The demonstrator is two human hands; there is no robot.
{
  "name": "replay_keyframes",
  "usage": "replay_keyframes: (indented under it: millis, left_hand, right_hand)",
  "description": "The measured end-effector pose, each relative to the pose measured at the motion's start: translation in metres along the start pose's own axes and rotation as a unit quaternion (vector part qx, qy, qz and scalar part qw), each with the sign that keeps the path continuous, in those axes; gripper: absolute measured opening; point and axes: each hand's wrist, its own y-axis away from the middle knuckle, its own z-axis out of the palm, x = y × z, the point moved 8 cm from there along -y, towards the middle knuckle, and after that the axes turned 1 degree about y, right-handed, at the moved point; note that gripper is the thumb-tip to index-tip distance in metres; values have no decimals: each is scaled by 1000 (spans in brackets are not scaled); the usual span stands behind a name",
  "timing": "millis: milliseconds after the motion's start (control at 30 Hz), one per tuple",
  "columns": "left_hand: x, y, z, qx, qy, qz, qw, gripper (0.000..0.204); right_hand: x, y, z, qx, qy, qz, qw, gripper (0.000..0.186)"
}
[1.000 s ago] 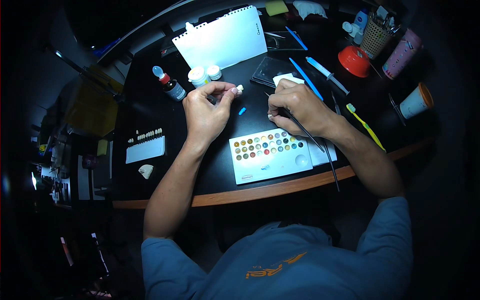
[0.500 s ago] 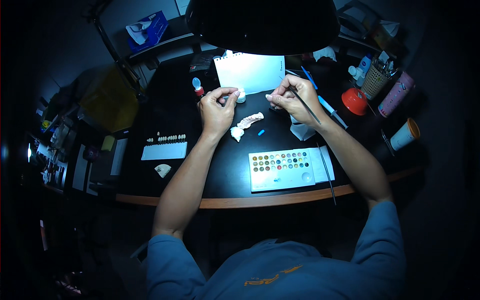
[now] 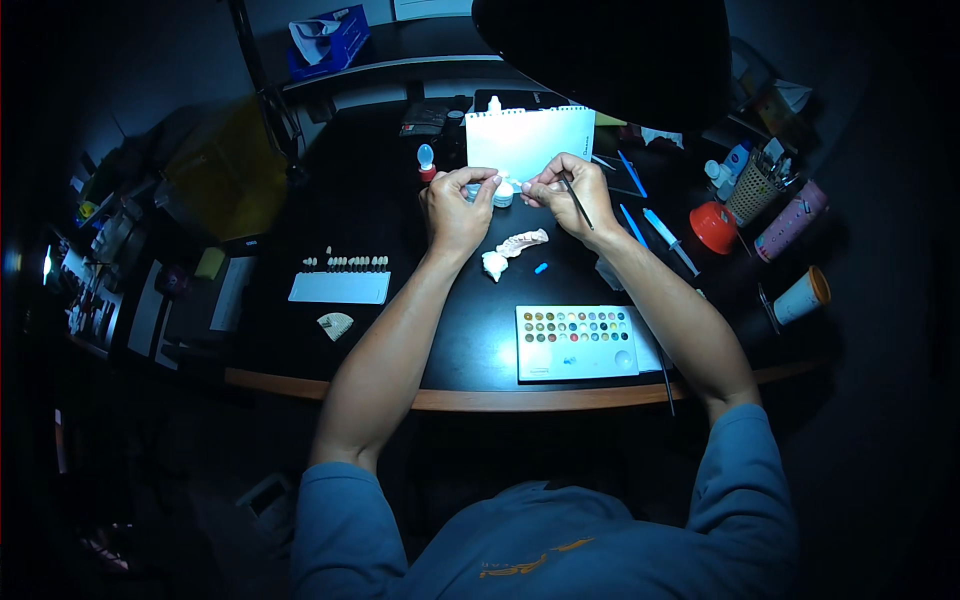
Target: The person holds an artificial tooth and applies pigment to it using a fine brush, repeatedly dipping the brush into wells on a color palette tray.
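In the upper middle of the frame, the left hand (image 3: 460,215) was near the right hand (image 3: 573,195), which held a thin dark stick (image 3: 578,204); below lay a white palette (image 3: 596,353).

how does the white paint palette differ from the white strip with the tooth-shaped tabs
The palette looks larger and deeper front to back; the strip is narrower.
The palette has rows of round coloured wells; the strip has pale tooth-shaped tabs along its far edge.
The palette shows a blue smear; the strip's front face looks clean.
Both are white, roughly rectangular and on the dark table.
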Motion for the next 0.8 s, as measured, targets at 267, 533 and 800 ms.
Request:
replay_keyframes:
  millis: [267, 533, 800]
  left_hand:
    - [-5, 1, 7, -25, 48, -102, 993, 15]
    - [-13, 3, 21, -47, 219, -139, 965, 16]
    - [-14, 6, 26, -44, 257, -168, 951, 21]
  right_hand:
    - [-2, 1, 0, 15, -4, -9, 1000, 17]
    - [-6, 5, 4, 7, -32, 13, 999, 18]
    - [-2, 2, 0, 59, -68, 31, 995, 16]
